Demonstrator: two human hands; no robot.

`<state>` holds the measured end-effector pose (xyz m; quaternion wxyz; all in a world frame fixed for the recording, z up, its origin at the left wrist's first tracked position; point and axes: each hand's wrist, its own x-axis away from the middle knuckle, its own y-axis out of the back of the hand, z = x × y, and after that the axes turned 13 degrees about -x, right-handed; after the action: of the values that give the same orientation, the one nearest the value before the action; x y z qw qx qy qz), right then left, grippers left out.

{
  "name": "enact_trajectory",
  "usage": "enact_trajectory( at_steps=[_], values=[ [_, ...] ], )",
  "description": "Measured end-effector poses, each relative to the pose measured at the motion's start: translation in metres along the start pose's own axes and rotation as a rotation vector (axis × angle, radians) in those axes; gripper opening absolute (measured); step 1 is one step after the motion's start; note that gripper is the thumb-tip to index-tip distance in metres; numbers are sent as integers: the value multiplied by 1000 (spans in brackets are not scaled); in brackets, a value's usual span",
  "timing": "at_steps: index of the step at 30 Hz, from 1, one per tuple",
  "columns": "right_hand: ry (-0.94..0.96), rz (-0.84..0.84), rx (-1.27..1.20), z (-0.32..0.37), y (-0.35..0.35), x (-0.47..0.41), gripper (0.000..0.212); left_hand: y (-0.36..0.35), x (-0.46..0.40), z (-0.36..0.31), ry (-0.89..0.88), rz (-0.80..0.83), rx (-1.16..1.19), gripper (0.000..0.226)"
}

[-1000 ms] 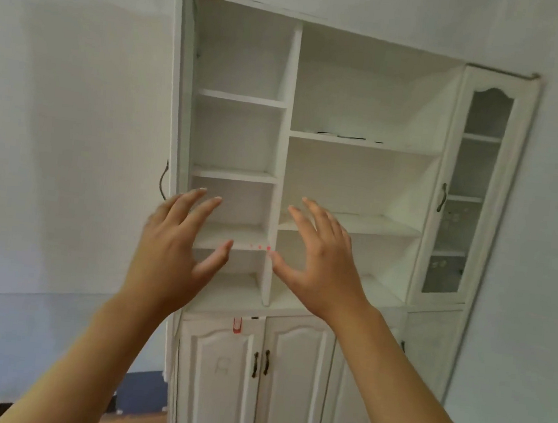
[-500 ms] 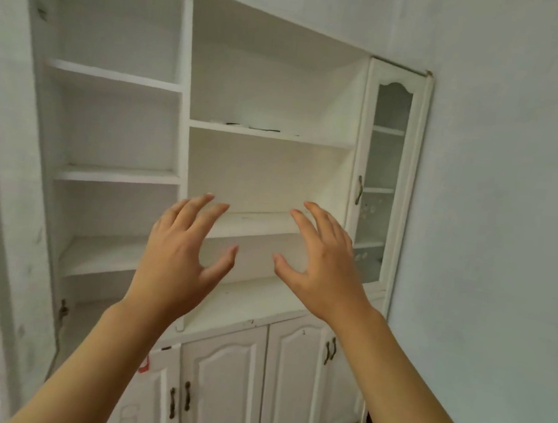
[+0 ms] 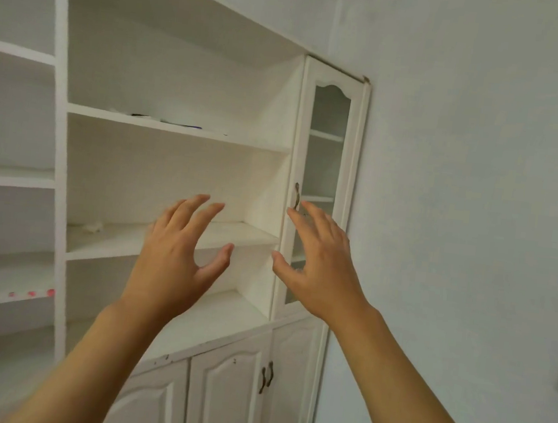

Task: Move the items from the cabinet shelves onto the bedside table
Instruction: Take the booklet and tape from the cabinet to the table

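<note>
White walls and a tall white cabinet (image 3: 171, 172) fill the view, and two bare arms reach out toward the open shelves. Both hands are held up in the air in front of the shelves and touch nothing. My left hand (image 3: 176, 255) has its fingers spread wide and a little bent, and it holds nothing. My right hand (image 3: 320, 267) is spread wide too, with nothing in it, and its fingertips are up near the dark handle (image 3: 296, 196) of the glass door (image 3: 320, 195). Above both hands, on the upper shelf (image 3: 176, 128), lie some thin flat things (image 3: 166, 120), dark and pale, but they are too flat and far to name. To the left of the left hand, on the middle shelf (image 3: 130, 240), sits a small white crumpled scrap (image 3: 92, 226). Further left and lower, tiny pink marks (image 3: 31, 294) show on a shelf edge. Behind the glass door, past the right hand, the shelves are hard to see into. Below the hands are shut lower doors (image 3: 224, 391). No bedside table shows anywhere. I think the step now is looking for what to take, with no item picked up yet. Next, I guess a hand must go up to the flat things on the upper shelf, or over to the scrap, and pinch one gently, since thin flat things are hard to lift off a shelf.
</note>
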<state>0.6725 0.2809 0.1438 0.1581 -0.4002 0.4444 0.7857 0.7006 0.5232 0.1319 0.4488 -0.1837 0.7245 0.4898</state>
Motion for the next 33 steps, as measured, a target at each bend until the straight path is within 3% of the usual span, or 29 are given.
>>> enact_trajectory(
  at_steps=[15, 33],
  values=[
    [-97, -59, 106, -115, -23, -75, 70, -145, -113, -12, -73, -47, 144, 68],
    [-222, -101, 207, -262, -121, -207, 72, -354, -255, 37, -167, -11, 296, 76]
  ],
)
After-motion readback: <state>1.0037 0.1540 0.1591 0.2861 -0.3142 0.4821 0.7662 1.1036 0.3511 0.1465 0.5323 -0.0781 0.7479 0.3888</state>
